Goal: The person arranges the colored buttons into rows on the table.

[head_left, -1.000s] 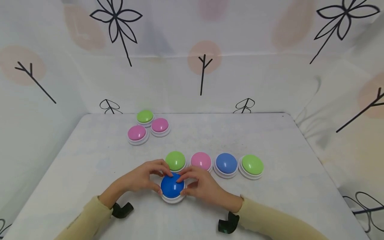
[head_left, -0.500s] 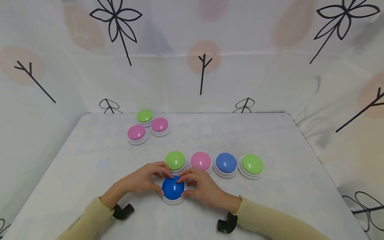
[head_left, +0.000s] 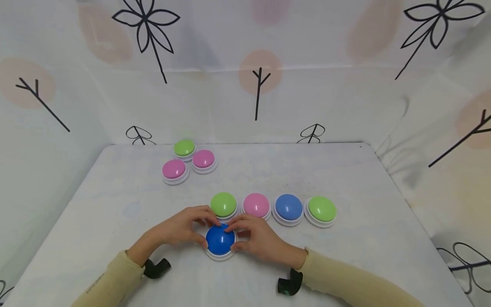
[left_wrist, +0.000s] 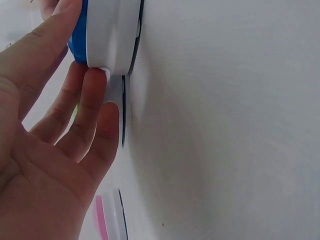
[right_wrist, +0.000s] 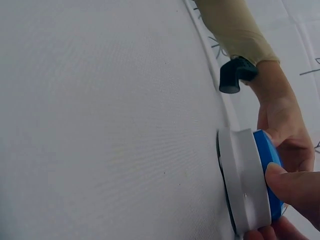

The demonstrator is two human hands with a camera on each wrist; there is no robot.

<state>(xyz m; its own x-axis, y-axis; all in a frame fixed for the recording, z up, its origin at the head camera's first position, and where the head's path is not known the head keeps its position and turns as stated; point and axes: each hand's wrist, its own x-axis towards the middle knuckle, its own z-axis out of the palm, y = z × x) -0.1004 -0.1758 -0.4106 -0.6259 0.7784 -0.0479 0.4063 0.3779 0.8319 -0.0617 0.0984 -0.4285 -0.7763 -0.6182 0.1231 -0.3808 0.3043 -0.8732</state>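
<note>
A blue dome push button (head_left: 220,240) with a white round base sits in front of a green push button (head_left: 223,204), near the front middle of the table. My left hand (head_left: 184,226) grips it from the left, thumb at the near side and fingertips at the far edge. From the right, my right hand (head_left: 258,238) pinches it the same way. Seen side-on in the right wrist view, the button's white base (right_wrist: 245,180) stands at the table surface, and a thumb (right_wrist: 282,177) presses the blue dome's side. Whether the base fully touches the table, I cannot tell.
Right of the green button, a pink button (head_left: 256,205), a blue button (head_left: 289,207) and another green button (head_left: 322,209) continue the row. Farther back left, two pink buttons (head_left: 174,169) and a green one (head_left: 184,148) cluster. A patterned cloth wall (head_left: 199,98) borders the white table (head_left: 345,170).
Both hands and the blue button have shifted very slightly toward me since one second ago, with the grip unchanged. The other buttons have stayed in place.
</note>
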